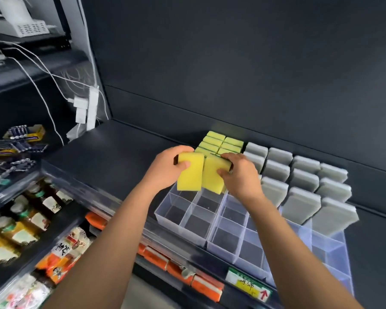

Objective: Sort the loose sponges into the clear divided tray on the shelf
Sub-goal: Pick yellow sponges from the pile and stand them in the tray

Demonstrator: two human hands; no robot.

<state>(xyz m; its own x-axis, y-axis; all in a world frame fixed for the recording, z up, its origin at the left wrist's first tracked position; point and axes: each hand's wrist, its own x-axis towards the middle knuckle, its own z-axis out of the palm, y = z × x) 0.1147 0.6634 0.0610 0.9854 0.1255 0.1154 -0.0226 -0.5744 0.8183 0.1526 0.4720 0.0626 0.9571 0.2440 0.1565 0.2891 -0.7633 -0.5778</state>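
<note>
My left hand (165, 169) grips a yellow sponge (190, 175) with a dark scouring side, held upright over the clear divided tray (178, 221). My right hand (241, 175) grips a second yellow sponge (214, 176) beside the first, the two touching edge to edge. Both hang just above the tray's middle compartments. Behind them several yellow sponges (221, 142) stand in the back compartments. Grey sponges (299, 186) fill several compartments to the right. The front compartments hold nothing.
The tray sits on a dark shelf (112, 157) with a dark back wall. A green and yellow price label (249, 284) is on the shelf edge. Lower shelves at left hold bottles (27, 219) and orange packets (60, 259). Batteries (20, 137) and white cables (85, 108) lie further left.
</note>
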